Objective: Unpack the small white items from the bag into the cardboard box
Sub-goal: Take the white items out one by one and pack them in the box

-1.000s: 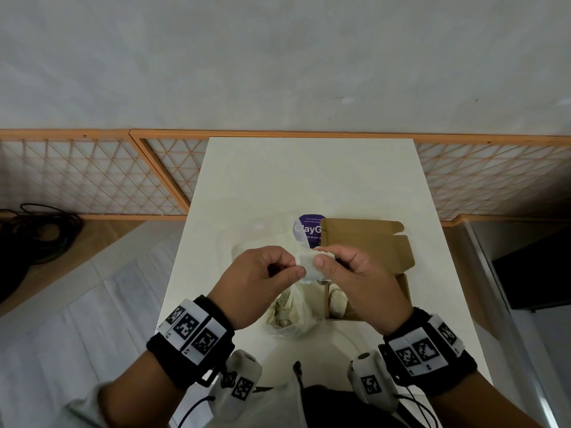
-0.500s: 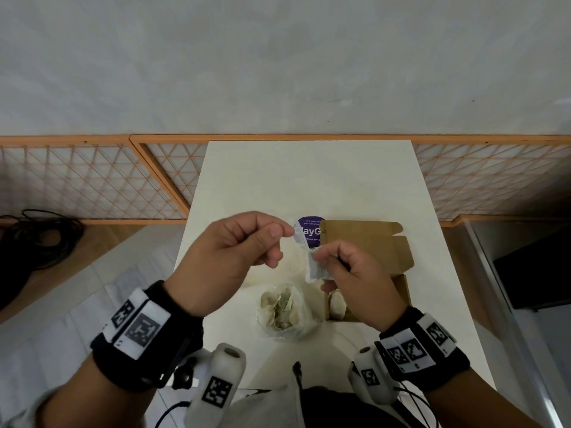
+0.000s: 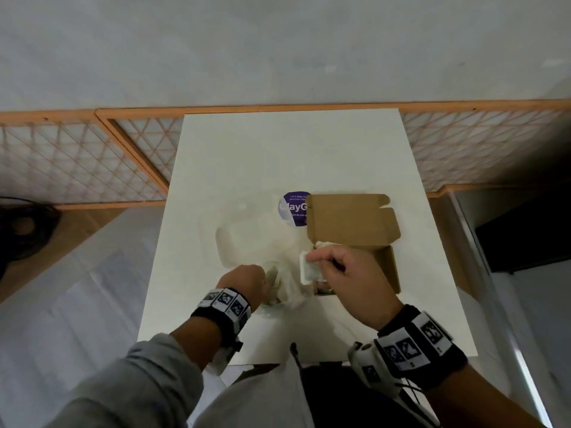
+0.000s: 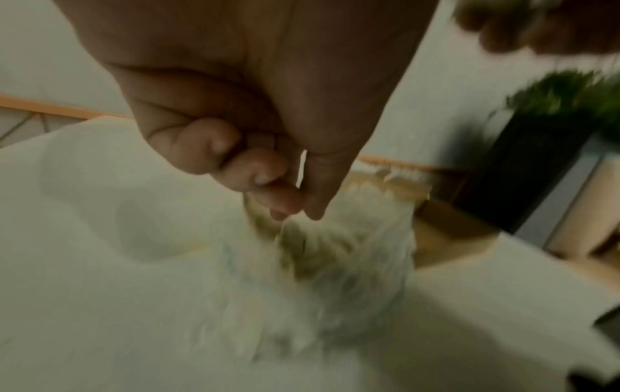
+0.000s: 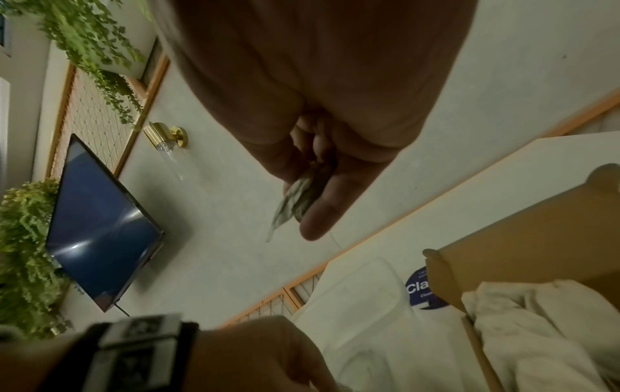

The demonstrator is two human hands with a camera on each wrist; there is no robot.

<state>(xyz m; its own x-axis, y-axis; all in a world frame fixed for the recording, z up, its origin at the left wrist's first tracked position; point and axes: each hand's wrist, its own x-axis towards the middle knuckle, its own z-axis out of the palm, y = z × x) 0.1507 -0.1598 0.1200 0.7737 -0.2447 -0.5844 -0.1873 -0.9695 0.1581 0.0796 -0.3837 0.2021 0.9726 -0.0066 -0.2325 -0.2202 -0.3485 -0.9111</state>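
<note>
A clear plastic bag point(image 3: 247, 239) with a round purple label point(image 3: 293, 208) lies on the white table point(image 3: 278, 156). Its near end holds several crumpled pale items point(image 3: 273, 279). My left hand point(image 3: 259, 282) is down at that end, its fingertips point(image 4: 288, 209) curled and pinched together on a thin pale strip; the blur hides more. My right hand point(image 3: 315, 261) pinches a small white packet point(image 3: 309, 270) above the left edge of the open cardboard box point(image 3: 386, 267). That packet point(image 5: 292, 204) sits between thumb and fingers. Crumpled white material point(image 5: 536, 331) lies in the box.
The box lid point(image 3: 352, 223) stands open toward the far side. A wooden lattice fence point(image 3: 77, 162) runs behind the table, and dark cables point(image 3: 24, 230) lie on the floor at left. A dark screen point(image 5: 100, 225) and plants point(image 5: 26, 252) line the wall.
My left hand has dropped from beside the packet down to the bag's near end. My right hand keeps the packet and has shifted slightly right, toward the box.
</note>
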